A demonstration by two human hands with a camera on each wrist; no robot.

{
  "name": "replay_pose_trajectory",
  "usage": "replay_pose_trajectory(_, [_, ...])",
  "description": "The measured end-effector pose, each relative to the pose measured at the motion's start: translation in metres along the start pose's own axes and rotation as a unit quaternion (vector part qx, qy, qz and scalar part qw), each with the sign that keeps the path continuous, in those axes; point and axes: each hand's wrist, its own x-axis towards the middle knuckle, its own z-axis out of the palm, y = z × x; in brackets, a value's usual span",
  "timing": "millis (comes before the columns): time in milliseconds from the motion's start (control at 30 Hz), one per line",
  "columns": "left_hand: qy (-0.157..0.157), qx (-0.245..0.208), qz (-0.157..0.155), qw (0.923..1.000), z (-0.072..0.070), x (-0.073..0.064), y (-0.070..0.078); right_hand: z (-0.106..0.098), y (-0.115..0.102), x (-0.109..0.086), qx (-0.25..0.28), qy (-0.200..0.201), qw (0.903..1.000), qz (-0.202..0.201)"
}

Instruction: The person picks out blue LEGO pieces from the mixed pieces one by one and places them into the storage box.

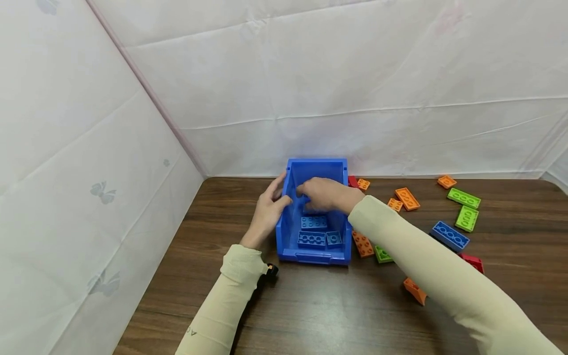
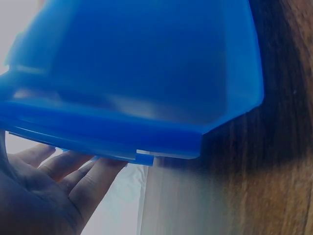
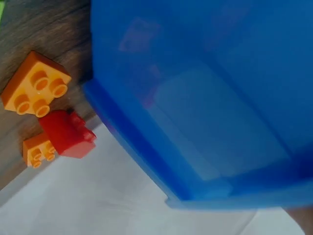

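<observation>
A blue storage bin [image 1: 314, 258] stands on the table, open at the top. My left hand [image 1: 265, 212] grips its left wall, thumb over the rim and fingers along the outside; the left wrist view shows those fingers [image 2: 95, 186] against the bin's edge. My right hand [image 1: 326, 193] reaches inside, bent at the fingers, above a partly covered blue brick [image 1: 312, 209]. Blue on blue hides whether the fingertips pinch it. Nearer the front lie a blue brick with studs [image 1: 314, 222], a long blue brick [image 1: 311, 239] and a small blue one [image 1: 334, 238].
Right of the bin lie loose bricks: orange [image 1: 407, 198], green [image 1: 464, 198], red [image 1: 472, 262] and a long blue one [image 1: 450, 236]. An orange brick [image 3: 39, 85] and a red brick [image 3: 67, 133] sit close outside the bin. White cloth [image 1: 333, 74] hangs behind the table.
</observation>
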Motion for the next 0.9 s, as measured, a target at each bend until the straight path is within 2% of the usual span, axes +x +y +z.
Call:
replay_pose_trajectory(433, [-0.002,0.006,-0.001,1.0000,-0.004,0.002,-0.002,-0.029,-0.007,-0.037,0.020,0.086,0.9960,0.016])
replay_pose_trajectory(667, [0.007,0.012,-0.009,0.9999,-0.002,0.002,-0.002,-0.032,-0.003,-0.065,0.042,0.129,0.9907,0.008])
replay_pose_trajectory(900, [0.005,0.008,0.000,1.0000,-0.001,0.003,0.001,-0.034,0.007,-0.096,0.056,0.180,0.9816,0.032])
